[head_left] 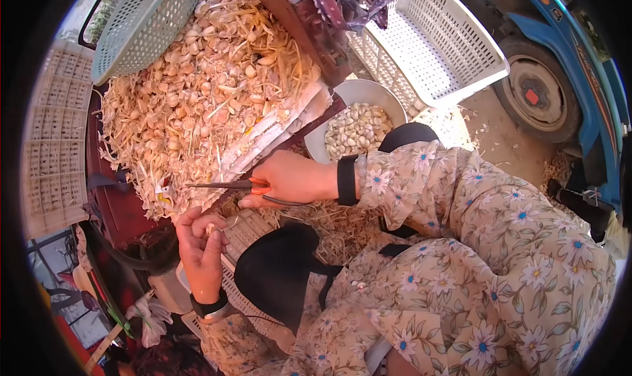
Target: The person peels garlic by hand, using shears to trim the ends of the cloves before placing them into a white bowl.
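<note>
My right hand [289,176] is closed around a pair of scissors [227,186] with dark blades and orange on the handles. The blades point left, over the near edge of a heap of garlic and dry skins [197,93]. Just below the blade tips, my left hand [201,247] pinches a small pale piece of garlic [210,229] between thumb and fingers. A thin stem or root sticks out beside it. Beyond my right wrist stands a metal bowl [393,99] partly filled with trimmed garlic.
A white plastic crate [461,40] stands at the upper right, near a blue vehicle's wheel [536,89]. A pale green basket [141,30] rests at the heap's upper left. Another crate [56,139] stands at far left. Garlic stalks and skins [349,228] lie below my right hand.
</note>
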`<control>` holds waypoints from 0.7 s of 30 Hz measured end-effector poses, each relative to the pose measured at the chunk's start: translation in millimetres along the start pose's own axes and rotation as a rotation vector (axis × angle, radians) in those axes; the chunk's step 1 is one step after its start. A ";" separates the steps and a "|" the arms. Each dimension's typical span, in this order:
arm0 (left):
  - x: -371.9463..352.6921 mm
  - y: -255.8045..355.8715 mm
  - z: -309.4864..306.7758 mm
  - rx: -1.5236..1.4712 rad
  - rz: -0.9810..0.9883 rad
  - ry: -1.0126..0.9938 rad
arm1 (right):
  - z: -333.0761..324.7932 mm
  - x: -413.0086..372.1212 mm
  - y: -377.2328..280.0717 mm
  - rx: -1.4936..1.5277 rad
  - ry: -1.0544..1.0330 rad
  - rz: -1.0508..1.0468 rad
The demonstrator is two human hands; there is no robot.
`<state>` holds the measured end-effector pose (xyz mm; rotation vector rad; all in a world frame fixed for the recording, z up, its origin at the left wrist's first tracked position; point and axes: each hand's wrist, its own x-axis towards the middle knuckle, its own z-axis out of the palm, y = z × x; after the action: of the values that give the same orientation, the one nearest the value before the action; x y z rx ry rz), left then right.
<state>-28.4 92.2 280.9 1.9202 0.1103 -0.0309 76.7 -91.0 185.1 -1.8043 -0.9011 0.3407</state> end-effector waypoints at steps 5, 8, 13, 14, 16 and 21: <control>-60.5 -51.1 -78.4 0.736 -0.462 -0.246 | -0.2 2.7 6.4 0.174 0.103 0.078; -48.3 -77.1 -111.3 1.033 -0.322 -0.188 | 4.5 8.9 9.5 0.211 0.126 0.080; 81.6 -63.1 -87.1 0.611 -0.116 0.334 | 1.6 19.4 6.7 0.138 0.072 0.145; 114.5 -83.8 -98.3 0.787 0.042 0.386 | 1.4 20.5 8.4 0.141 0.075 0.147; 157.3 -87.4 -95.3 1.029 0.203 0.416 | 2.4 21.0 11.5 0.153 0.090 0.155; 173.6 -69.9 -66.5 1.347 0.104 0.308 | 0.3 20.5 14.5 0.193 0.131 0.139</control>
<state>135.8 189.3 225.4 3.2638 0.2308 0.3433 96.5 -78.7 175.7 -1.6924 -0.6313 0.3793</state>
